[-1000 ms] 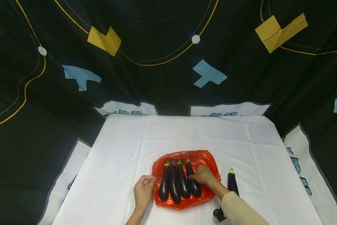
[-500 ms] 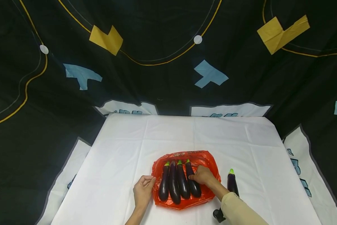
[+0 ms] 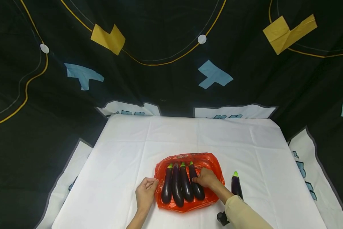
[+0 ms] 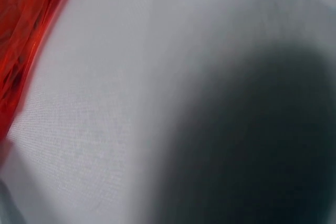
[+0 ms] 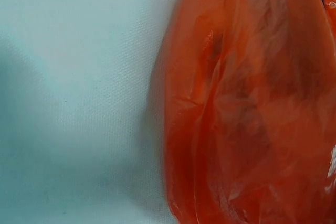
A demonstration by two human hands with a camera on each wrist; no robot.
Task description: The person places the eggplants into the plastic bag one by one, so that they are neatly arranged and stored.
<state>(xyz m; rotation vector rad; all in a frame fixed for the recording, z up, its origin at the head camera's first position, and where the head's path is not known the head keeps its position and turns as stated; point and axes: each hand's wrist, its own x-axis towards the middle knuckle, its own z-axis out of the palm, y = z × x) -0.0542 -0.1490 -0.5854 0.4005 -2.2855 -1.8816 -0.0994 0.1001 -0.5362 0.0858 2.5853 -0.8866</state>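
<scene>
A red plastic bag (image 3: 177,207) lies spread on the white table, its rim gathered round several dark purple eggplants (image 3: 176,187) lying side by side, most with green tips at the far end. My left hand (image 3: 145,192) pinches the bag's left edge between thumb and fingers. On the right, my right hand (image 3: 207,178) reaches over the rim and grips the rightmost eggplant (image 3: 198,190) in the bag. The bag's red side (image 4: 31,30) shows in the left wrist view, and its crinkled plastic (image 5: 252,103) fills much of the right wrist view; neither shows fingers clearly.
Another eggplant (image 3: 236,186) lies on the table right of the bag, partly hidden by my right forearm. A black rounded object (image 3: 223,218) pokes out beside the sleeve. Dark cloth (image 3: 160,86) with tape marks hangs beyond the table's far edge (image 3: 188,117).
</scene>
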